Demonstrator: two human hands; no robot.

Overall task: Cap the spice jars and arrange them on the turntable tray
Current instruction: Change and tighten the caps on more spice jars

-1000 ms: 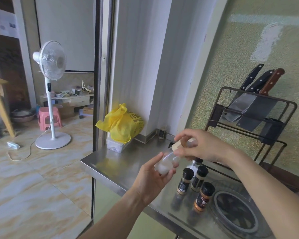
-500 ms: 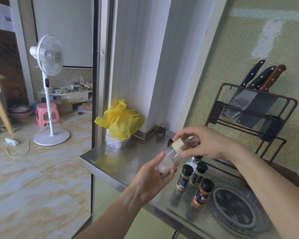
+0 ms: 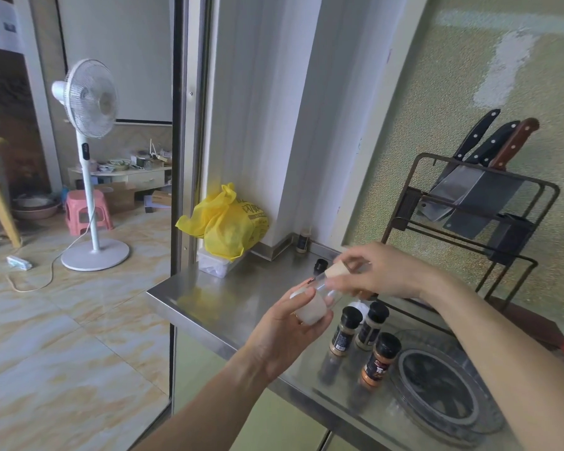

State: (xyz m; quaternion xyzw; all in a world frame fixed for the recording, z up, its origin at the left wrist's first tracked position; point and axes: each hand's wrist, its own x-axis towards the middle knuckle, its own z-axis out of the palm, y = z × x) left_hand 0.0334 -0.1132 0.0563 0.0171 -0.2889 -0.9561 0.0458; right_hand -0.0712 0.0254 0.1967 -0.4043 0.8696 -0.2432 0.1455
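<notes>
While the left hand [image 3: 284,333] grips the clear jar [image 3: 319,299] above the counter's [image 3: 241,297] front edge, its long axis tilts up-right. The right hand [image 3: 381,271] pinches the tan cap [image 3: 334,272] at its mouth; the turntable tray [image 3: 443,388] waits empty, lower right.

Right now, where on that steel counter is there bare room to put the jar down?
The steel counter is bare between the yellow plastic bag and the three black-capped spice jars. The clear round turntable tray holds nothing. It is crowded beside the black wire knife rack.

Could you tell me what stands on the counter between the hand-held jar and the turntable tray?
Head view: three black-capped spice jars stand between clear jar and tray.
</notes>
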